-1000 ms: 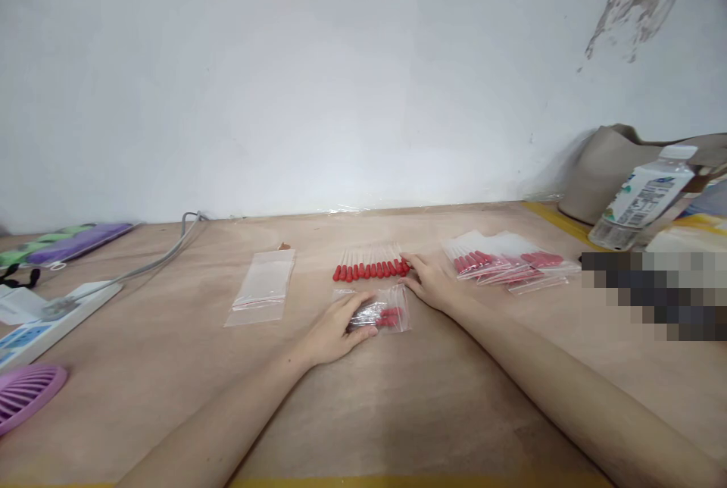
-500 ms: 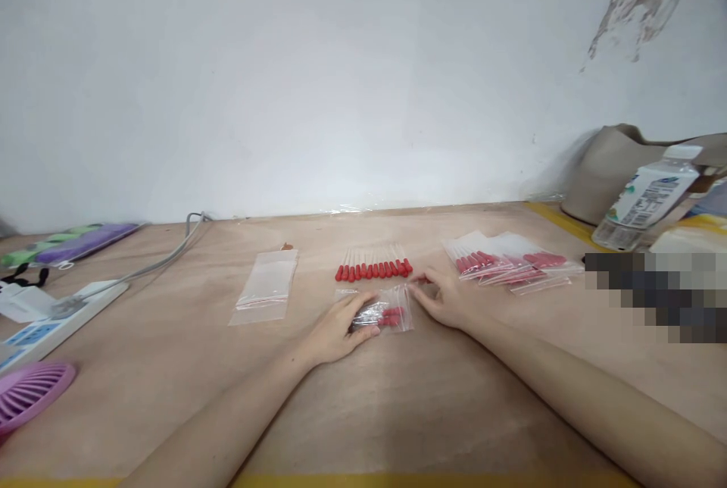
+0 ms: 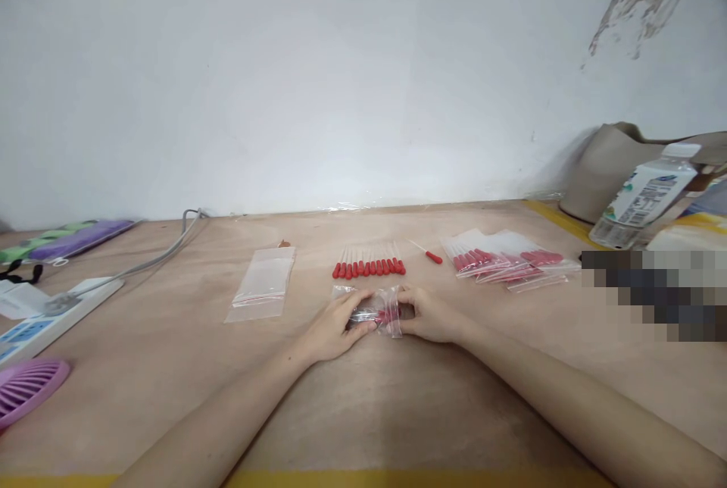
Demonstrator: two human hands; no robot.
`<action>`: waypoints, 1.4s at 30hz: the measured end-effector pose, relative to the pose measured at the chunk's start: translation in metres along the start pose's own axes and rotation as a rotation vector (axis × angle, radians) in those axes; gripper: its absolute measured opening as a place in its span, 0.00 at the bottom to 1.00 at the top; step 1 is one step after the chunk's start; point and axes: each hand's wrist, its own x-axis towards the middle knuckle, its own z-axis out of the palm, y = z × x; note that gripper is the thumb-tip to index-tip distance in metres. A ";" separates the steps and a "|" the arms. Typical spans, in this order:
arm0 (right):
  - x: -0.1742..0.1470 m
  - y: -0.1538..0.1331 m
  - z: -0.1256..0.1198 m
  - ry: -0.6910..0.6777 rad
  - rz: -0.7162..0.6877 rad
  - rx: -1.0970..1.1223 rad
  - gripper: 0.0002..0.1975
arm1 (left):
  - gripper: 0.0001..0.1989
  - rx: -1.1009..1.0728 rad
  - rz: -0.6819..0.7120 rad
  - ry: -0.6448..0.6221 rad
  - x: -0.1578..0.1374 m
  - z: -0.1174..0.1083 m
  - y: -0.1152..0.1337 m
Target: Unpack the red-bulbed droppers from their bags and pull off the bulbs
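Left hand [image 3: 341,325] and right hand [image 3: 429,314] gripped a bag [image 3: 389,306] of red-handled tools at near centre; partway done, I judged remotely: filled bags [image 3: 497,264] lay right, a loose row [image 3: 369,269] beyond, unbagged.

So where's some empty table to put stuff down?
Bare tabletop shows between the left forearm and right forearm, and between the power strip and stacked flat bags. It's crowded where the left hand and right hand grip a clear bag: red-ended sticks lie behind, filled bags farther right.
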 end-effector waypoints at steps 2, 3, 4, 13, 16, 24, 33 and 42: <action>0.000 -0.002 0.002 0.022 0.043 -0.035 0.04 | 0.22 -0.003 -0.006 0.003 0.000 0.000 0.001; 0.000 -0.002 0.003 0.036 0.059 -0.035 0.04 | 0.22 -0.003 -0.008 0.006 0.000 0.000 0.001; 0.000 -0.002 0.003 0.044 0.068 -0.026 0.05 | 0.22 -0.003 -0.010 0.007 0.000 -0.001 0.001; -0.003 0.014 -0.006 0.056 0.138 0.410 0.12 | 0.25 0.025 0.007 -0.015 -0.001 -0.003 0.002; -0.004 0.023 -0.013 0.061 0.234 0.585 0.19 | 0.26 0.074 0.029 -0.076 -0.002 -0.006 0.002; -0.010 0.035 -0.058 0.259 0.297 0.568 0.21 | 0.21 0.282 -0.019 -0.139 -0.017 -0.014 0.008; 0.006 0.057 -0.075 0.748 0.082 0.085 0.13 | 0.16 0.153 0.108 0.074 0.001 -0.014 0.007; 0.029 0.082 -0.030 0.417 -0.127 -0.477 0.12 | 0.24 0.206 0.127 -0.308 0.003 -0.009 0.003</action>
